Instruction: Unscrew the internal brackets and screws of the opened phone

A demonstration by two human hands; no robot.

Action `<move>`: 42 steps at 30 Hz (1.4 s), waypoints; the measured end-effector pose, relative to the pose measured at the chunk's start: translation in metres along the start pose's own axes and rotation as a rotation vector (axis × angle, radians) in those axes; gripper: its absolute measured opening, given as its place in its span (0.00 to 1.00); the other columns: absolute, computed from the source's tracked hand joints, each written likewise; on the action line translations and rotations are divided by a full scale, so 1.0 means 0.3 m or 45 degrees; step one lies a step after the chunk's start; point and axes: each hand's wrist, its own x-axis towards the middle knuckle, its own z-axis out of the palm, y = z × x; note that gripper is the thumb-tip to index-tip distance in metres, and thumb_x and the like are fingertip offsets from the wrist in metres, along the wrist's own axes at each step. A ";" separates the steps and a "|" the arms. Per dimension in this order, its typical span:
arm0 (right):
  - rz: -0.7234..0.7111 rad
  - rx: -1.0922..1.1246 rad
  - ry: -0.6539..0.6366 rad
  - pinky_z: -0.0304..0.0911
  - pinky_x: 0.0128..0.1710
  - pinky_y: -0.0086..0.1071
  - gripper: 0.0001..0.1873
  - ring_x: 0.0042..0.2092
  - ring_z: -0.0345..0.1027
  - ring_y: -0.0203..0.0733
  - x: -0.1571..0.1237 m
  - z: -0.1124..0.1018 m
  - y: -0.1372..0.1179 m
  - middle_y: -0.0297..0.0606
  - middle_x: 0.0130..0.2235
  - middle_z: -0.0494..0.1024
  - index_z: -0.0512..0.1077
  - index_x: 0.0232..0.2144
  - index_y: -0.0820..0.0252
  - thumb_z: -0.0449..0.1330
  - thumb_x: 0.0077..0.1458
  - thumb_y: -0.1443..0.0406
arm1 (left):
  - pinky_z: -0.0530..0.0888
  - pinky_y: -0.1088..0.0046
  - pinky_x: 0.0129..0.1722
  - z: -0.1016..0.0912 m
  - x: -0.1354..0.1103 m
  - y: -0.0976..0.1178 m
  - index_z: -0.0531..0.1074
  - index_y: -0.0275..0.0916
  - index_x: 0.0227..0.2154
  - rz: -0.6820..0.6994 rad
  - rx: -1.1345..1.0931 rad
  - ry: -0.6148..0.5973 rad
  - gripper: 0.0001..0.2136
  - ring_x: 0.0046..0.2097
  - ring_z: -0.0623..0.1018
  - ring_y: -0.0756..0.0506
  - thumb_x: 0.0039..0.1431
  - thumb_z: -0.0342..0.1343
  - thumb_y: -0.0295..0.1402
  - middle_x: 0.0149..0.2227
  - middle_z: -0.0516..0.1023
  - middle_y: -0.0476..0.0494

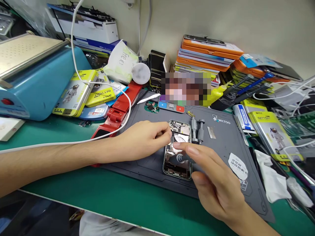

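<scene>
An opened smartphone lies on the grey work mat, its inner boards and connectors exposed. My left hand rests at the phone's upper left edge with its fingers curled into a pinch. What those fingertips hold, if anything, is hidden. My right hand reaches over the phone from the lower right, index finger stretched across its middle. Between that index finger and the thumb shows the ringed end of a grey screwdriver, which this hand appears to hold. Two more grey screwdrivers lie just right of the phone.
A red clamp-like holder and a white cable lie left of the mat. A blue machine stands far left. Battery boxes lie right. Orange cases are stacked behind, beside a yellow bottle. A small metal piece lies on the mat.
</scene>
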 end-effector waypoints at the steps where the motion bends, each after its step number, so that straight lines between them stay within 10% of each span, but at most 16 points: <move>1: -0.002 -0.008 0.015 0.77 0.54 0.41 0.35 0.56 0.78 0.48 0.002 -0.006 -0.004 0.47 0.54 0.81 0.63 0.74 0.58 0.54 0.68 0.79 | 0.57 0.70 0.31 0.001 0.000 0.000 0.68 0.43 0.31 0.000 0.000 -0.003 0.12 0.30 0.66 0.48 0.72 0.50 0.37 0.26 0.71 0.56; 31: -0.056 -0.072 0.023 0.81 0.51 0.45 0.38 0.52 0.81 0.48 0.009 0.013 -0.006 0.46 0.52 0.84 0.59 0.74 0.54 0.59 0.66 0.76 | 0.61 0.72 0.32 0.010 -0.002 0.001 0.71 0.42 0.34 0.045 0.050 -0.023 0.12 0.32 0.69 0.48 0.74 0.49 0.38 0.30 0.75 0.54; 38: 0.121 0.055 0.214 0.82 0.42 0.38 0.38 0.45 0.83 0.44 -0.016 0.033 -0.004 0.42 0.49 0.83 0.60 0.71 0.49 0.62 0.65 0.79 | 0.65 0.75 0.25 -0.040 0.026 -0.041 0.66 0.42 0.34 -0.038 -0.422 0.391 0.11 0.24 0.65 0.50 0.75 0.47 0.38 0.24 0.63 0.56; 42: 0.312 0.219 0.441 0.83 0.39 0.38 0.38 0.45 0.82 0.42 -0.014 0.023 -0.009 0.42 0.51 0.80 0.56 0.72 0.46 0.59 0.67 0.79 | 0.66 0.74 0.29 -0.082 0.057 -0.071 0.75 0.41 0.39 -0.007 0.041 0.471 0.11 0.30 0.73 0.48 0.74 0.52 0.39 0.30 0.76 0.51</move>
